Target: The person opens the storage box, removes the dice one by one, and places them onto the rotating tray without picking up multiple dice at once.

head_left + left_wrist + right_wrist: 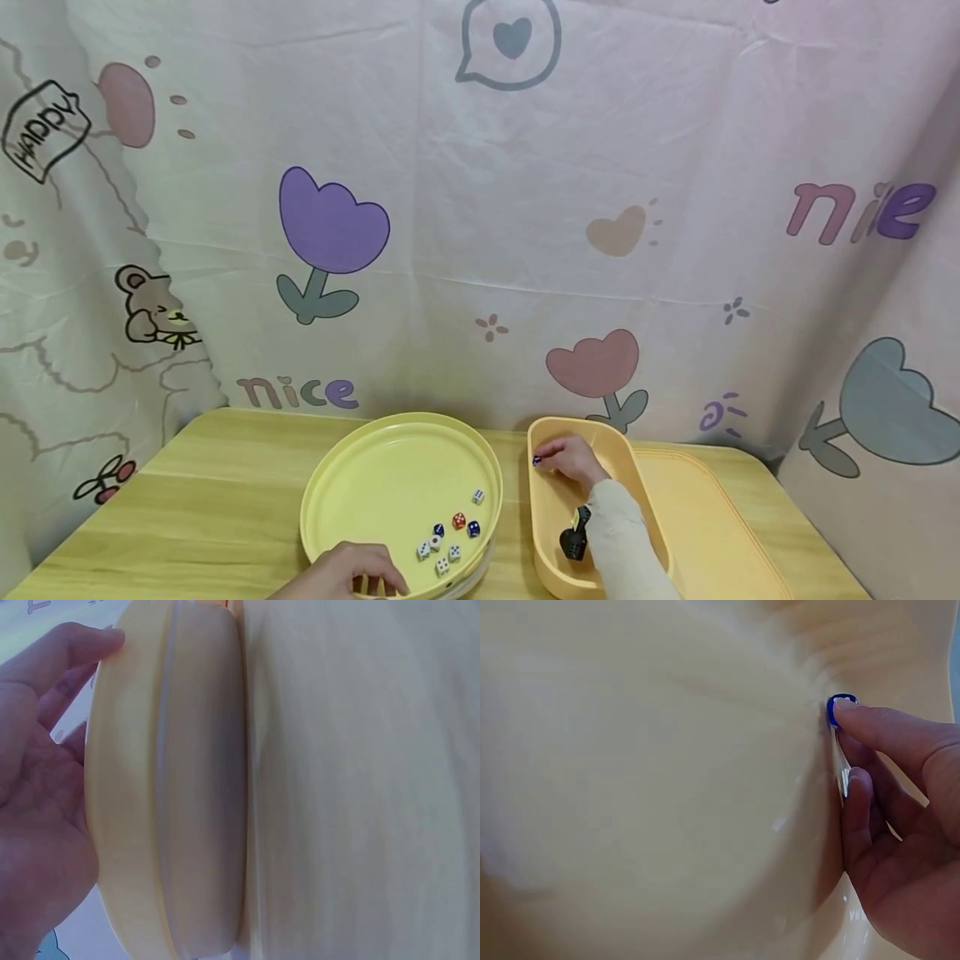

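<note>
My left hand (348,571) grips the near rim of a round yellow tray (360,467). In the left wrist view a fingertip rests on the outer side wall (124,765) of this tray, other fingers partly hidden behind the rim. Several white dice (453,552), a red die (459,521) and two blue dice (473,528) lie toward the tray's right side. Inside a light-orange box, my right hand (573,460) pinches a blue die (842,705) between thumb and finger, close to the box's left wall.
The light-orange rounded box (651,521) stands right of the tray. In it lies a black object (576,542) with a yellow mark, partly behind the right sleeve. A flat light-orange lid (697,508) lies beyond on the wooden table (232,483). Patterned cloth (465,208) hangs behind.
</note>
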Demonstrator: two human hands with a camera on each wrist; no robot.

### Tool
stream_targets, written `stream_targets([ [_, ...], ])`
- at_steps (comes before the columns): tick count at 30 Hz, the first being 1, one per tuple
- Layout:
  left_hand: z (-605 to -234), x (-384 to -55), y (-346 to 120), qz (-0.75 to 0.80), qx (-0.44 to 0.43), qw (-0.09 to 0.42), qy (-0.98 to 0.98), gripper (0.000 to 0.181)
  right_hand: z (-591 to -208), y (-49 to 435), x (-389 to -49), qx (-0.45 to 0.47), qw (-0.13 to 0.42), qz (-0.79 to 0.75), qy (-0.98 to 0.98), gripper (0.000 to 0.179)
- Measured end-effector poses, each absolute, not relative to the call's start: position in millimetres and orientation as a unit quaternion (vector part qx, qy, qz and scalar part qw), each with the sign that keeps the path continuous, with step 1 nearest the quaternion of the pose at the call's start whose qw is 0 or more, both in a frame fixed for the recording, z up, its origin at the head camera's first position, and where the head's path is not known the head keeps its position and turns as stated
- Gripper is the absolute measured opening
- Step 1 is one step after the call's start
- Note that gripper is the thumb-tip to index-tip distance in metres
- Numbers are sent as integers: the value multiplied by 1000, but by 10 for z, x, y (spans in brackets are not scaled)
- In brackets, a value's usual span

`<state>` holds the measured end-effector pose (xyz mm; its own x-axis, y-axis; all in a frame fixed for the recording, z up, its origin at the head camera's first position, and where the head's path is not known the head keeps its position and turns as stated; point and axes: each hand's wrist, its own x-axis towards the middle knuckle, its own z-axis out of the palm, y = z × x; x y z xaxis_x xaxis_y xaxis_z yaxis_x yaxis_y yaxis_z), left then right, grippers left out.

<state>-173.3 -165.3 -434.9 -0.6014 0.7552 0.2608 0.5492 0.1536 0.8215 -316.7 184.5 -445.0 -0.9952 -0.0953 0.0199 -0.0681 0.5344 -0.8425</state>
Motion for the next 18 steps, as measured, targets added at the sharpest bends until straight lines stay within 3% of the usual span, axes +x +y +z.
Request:
stream_targets([
  [10, -4358, -1735, -1674, 480, 440, 96, 752, 13, -4481, 1810, -3178, -39, 12, -485, 873, 12],
  [18, -4357, -1739, -1663, 480, 443, 103, 750, 16, -4337, 1884, -3168, -108, 56, -471, 874, 13],
])
